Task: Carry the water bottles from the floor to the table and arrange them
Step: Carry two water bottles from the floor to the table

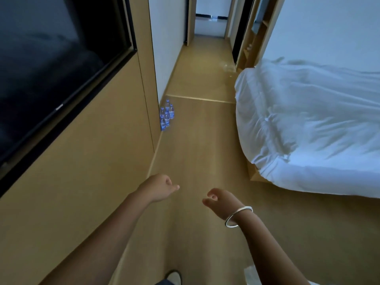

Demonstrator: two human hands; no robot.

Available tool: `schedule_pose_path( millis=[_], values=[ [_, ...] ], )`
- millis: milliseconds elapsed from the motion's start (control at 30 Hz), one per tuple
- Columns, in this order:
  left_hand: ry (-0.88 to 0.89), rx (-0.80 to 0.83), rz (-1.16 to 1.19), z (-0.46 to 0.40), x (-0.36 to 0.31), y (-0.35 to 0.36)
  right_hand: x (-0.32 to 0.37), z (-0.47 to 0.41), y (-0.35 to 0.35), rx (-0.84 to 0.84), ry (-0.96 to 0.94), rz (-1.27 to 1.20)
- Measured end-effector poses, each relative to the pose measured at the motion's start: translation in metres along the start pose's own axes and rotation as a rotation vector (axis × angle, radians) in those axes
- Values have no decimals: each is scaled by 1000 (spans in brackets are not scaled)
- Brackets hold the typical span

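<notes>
Both the left hand (pixel 159 188) and right hand (pixel 219 199) hang loosely curled, holding nothing, likely reaching ahead toward about 4 bottles (pixel 167 115) clustered against the wall at 11 o'clock.

A strip of bare wooden floor (pixel 197 140) runs ahead between the panelled wall (pixel 92 161) on the left and the bed (pixel 308 124) on the right, whose white duvet bulges over the edge and narrows the way. The water bottles (pixel 167 115) stand in a tight cluster on the floor against the wall's foot, open from the front and right, blocked behind and on the left. Beyond them the corridor (pixel 205 58) lies open.
</notes>
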State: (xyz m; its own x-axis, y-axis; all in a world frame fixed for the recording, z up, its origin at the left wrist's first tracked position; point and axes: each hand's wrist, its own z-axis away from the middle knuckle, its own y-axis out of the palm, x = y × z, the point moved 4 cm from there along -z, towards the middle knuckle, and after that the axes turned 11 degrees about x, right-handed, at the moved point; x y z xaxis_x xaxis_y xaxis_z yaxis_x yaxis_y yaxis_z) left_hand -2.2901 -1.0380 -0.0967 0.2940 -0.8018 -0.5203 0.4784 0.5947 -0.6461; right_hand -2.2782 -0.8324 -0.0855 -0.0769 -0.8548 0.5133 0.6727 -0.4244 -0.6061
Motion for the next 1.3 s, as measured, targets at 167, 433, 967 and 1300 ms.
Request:
schedule_pose_path(
  millis=[167, 433, 967, 1300],
  values=[
    [-33, 30, -9, -58, 2, -39, 22, -64, -25, 56, -2, -22],
    [-85, 68, -16, -168, -16, -77, 18, -166, -98, 95, 12, -10],
    [-147, -9, 91, -394, -132, -184, -3, -372, -332, 108, -27, 35],
    [-161, 12, 136, -495, -119, -227, 9, -478, -370, 215, -10, 105]
  ],
)
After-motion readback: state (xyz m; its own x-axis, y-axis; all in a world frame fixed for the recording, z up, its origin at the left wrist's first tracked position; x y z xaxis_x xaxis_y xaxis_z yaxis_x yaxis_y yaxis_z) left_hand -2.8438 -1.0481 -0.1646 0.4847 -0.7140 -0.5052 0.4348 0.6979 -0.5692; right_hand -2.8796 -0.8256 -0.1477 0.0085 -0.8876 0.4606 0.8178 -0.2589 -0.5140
